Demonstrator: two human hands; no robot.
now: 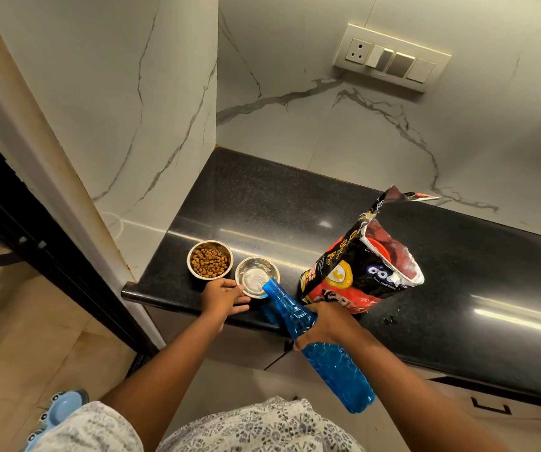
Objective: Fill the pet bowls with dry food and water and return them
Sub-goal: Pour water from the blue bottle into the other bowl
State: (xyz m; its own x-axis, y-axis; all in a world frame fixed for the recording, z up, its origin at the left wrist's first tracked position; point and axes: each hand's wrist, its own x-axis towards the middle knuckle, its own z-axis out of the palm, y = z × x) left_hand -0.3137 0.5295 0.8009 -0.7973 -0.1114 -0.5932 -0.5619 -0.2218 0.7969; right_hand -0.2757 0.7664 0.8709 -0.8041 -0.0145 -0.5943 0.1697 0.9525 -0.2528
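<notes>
Two small steel bowls stand near the left front corner of the black counter [458, 272]. The left bowl [210, 260] holds brown dry food. The right bowl [257, 276] has water in it. My left hand [223, 296] grips the near rim of the water bowl. My right hand [329, 324] holds a blue plastic bottle [321, 347] tilted down, its open mouth over the water bowl's edge, with water running in. An open red and black pet food bag [363, 265] stands upright just right of the bowls.
Marble walls close the counter at the left and back. A switch panel [393, 57] is on the back wall. The counter edge drops to cabinet fronts and tiled floor below. Water drops [389, 316] lie on the counter right of the bag.
</notes>
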